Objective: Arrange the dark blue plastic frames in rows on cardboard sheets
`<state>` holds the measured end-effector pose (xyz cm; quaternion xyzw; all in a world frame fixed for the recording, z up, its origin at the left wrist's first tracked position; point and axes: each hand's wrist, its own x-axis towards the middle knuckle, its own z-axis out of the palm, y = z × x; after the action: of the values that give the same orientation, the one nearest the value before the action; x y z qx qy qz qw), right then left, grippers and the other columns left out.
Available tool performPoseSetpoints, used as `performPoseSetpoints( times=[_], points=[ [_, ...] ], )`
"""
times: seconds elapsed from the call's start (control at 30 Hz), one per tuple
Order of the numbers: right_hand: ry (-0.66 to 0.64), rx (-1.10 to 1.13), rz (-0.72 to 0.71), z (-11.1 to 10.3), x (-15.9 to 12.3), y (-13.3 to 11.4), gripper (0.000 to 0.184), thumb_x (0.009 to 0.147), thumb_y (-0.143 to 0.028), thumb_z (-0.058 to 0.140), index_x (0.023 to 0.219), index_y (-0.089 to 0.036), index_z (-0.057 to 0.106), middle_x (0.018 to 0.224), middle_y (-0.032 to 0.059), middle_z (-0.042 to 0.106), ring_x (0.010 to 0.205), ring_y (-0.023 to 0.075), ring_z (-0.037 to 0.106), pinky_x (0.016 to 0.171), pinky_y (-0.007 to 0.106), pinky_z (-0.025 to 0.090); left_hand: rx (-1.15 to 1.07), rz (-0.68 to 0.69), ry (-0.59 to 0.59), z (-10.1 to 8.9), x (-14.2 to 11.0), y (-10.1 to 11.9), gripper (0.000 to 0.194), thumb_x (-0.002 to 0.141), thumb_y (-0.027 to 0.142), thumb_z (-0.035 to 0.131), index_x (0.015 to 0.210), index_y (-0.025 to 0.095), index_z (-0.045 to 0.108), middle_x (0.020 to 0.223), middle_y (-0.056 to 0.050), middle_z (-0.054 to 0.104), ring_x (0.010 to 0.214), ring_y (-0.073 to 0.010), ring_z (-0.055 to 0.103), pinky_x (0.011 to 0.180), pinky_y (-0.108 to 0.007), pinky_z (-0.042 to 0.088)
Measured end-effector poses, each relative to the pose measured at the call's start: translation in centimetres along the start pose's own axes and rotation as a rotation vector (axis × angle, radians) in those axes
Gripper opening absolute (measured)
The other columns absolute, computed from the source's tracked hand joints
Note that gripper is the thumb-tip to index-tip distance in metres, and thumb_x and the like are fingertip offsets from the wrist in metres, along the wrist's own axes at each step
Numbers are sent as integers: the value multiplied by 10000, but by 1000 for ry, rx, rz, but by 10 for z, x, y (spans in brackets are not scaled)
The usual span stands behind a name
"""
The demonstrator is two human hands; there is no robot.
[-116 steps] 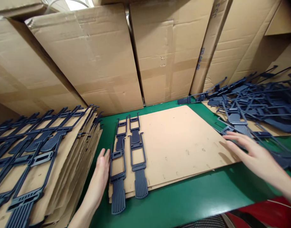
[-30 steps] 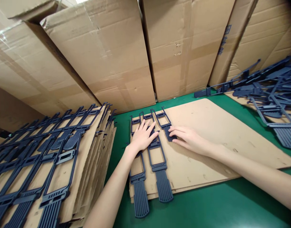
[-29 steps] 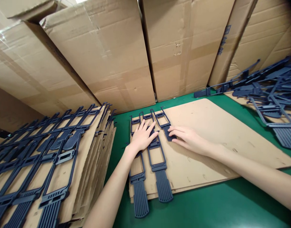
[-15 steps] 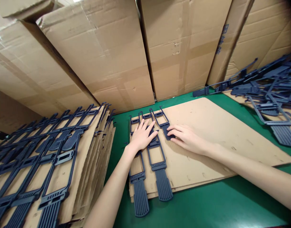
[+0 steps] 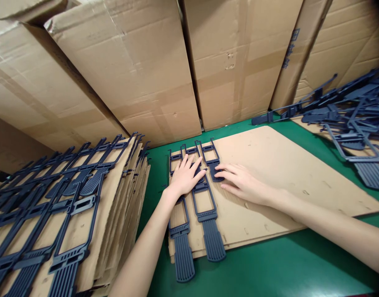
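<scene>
With the right hand (image 5: pixel 243 184) loosely spread, fingertips at the ribbed end of the rightmost blue frame (image 5: pixel 213 163) without clasping it, and the left hand (image 5: pixel 186 177) flat over adjacent frames (image 5: pixel 207 215), press lightly, aligning each on the cardboard sheet (image 5: pixel 279 169).

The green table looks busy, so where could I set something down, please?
Bare: the cardboard sheet beyond the right hand, and the table before the sheet's near edge. Crowded: the sheet's left end, under blue frames and the left hand; the tangled pile at right; the stack at left.
</scene>
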<state>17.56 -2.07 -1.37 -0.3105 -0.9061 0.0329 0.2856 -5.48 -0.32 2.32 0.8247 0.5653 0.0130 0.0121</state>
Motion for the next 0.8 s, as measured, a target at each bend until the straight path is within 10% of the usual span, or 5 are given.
performPoseSetpoints(
  times=[0.8],
  points=[
    [93,45,39,-2,-1,2,199,901,-244,465,1053,-188,580,1170,66,567,1065,188,529,907,375,431,4,-7,-4,2,1,-1,629,908,615,182,1454,303,201,1525,-47,205,1412,-246,53,1104,-478,181]
  ],
)
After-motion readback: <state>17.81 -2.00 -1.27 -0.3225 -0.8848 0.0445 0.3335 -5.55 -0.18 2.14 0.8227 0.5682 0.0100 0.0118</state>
